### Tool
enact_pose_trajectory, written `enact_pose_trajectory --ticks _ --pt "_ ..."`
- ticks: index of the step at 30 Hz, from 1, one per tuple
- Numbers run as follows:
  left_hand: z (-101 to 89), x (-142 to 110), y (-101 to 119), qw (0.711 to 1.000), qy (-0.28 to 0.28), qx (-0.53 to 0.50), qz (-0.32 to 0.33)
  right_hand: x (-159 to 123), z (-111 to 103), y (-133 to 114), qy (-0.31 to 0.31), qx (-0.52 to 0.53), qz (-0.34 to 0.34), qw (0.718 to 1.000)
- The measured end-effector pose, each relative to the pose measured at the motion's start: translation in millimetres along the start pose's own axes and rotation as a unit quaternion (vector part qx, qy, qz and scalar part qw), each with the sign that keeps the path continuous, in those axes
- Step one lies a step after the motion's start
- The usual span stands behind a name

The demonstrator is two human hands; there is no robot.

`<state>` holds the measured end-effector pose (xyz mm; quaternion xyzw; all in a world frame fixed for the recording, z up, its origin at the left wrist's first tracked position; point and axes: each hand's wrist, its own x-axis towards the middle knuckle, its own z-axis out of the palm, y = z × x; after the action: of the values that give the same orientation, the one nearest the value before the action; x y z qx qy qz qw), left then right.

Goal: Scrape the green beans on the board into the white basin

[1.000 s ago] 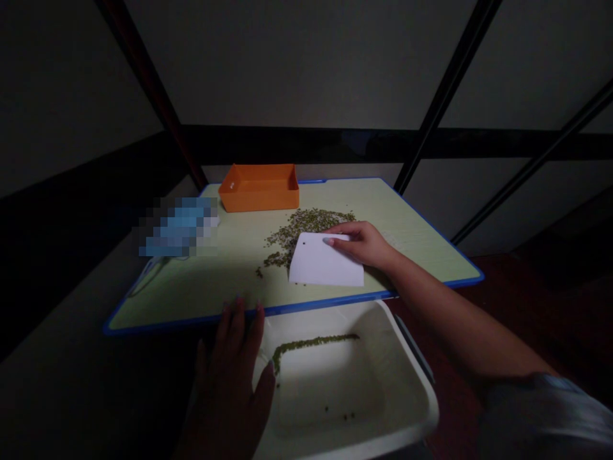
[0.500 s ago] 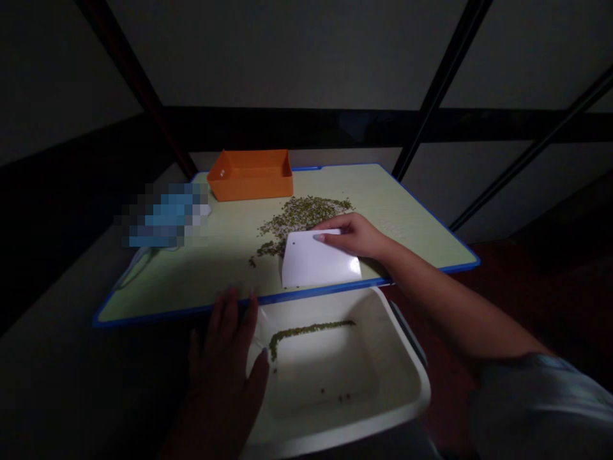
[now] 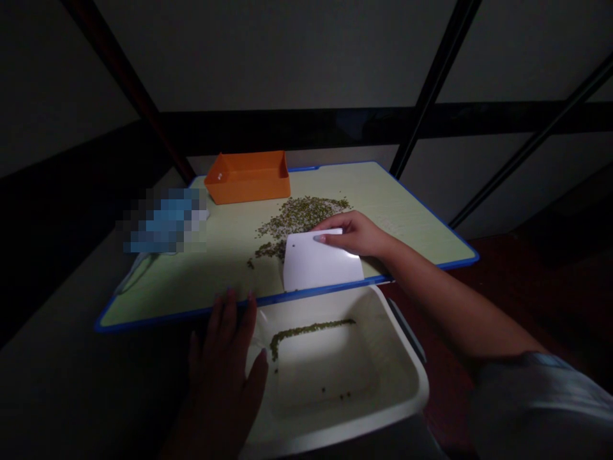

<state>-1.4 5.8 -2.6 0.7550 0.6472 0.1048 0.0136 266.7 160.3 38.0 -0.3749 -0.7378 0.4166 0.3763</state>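
Note:
My right hand (image 3: 359, 234) grips the top edge of a white dough scraper (image 3: 320, 263), thumb on its near face and fingers behind. The scraper's lower edge is at the table's near blue edge. Behind it a heap of mixed green beans and pale grains (image 3: 306, 214) spreads over the pale green table (image 3: 402, 220). Below the edge sits a white basin (image 3: 330, 428), with a line of green beans (image 3: 311, 328) along its far inner side and a few loose ones on its floor. My left hand (image 3: 227, 358), fingers spread, rests against the basin's left side.
An orange open box (image 3: 253, 185) stands at the table's back left. A blurred-out blue item (image 3: 167, 220) lies near the left edge, with a pale cord (image 3: 134, 271) by it. Dark panels (image 3: 287, 57) rise behind the table.
The scraper has moved slightly toward me, down to the table's near edge, in my right hand. My left hand stays in place at the basin. The view has shifted a little.

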Motion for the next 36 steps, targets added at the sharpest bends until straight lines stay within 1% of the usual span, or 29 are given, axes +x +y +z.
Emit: enact_pose_trajectory --ticks 5,7,10,15,17,20,23,28,30,36 --pt "2.3 -1.3 -1.0 1.0 0.006 -0.005 0.002 -1.4 -1.5 -3.1 0.004 0.009 0.001 1.0" --pt "2.3 -1.6 -0.1 1.0 0.007 -0.006 0.004 -2.1 -1.7 -4.6 0.021 0.011 0.006 1.0" --pt "1.7 -1.9 1.6 1.0 0.018 -0.013 -0.001 -2.7 -2.3 -6.2 0.075 0.008 0.014 0.997" --pt "3.3 -2.0 -0.4 1.0 0.01 -0.017 0.002 -2.8 -8.1 -4.3 0.203 0.01 0.024 0.979" --pt "5.1 -2.0 -1.9 1.0 0.014 -0.012 0.002 -2.5 -11.4 -2.9 0.23 0.0 0.02 0.973" --pt "7.2 -2.0 -1.8 1.0 0.026 -0.006 0.001 -2.4 -15.7 -1.9 0.239 -0.025 0.012 0.971" --pt "7.2 -1.5 0.5 0.999 0.035 -0.003 -0.005 -3.9 -20.4 -1.9 0.234 -0.046 0.014 0.971" --pt "7.6 -0.7 0.7 0.999 0.036 0.001 -0.002 -7.7 -29.0 -1.5 0.205 -0.053 0.057 0.976" --pt "9.0 -0.9 -1.3 0.999 0.038 0.001 -0.001 -7.7 -30.4 -0.9 0.197 -0.061 0.062 0.977" --pt "11.8 -1.2 -5.8 0.999 0.039 -0.004 -0.001 -6.5 -29.8 0.4 0.171 -0.12 0.017 0.978"
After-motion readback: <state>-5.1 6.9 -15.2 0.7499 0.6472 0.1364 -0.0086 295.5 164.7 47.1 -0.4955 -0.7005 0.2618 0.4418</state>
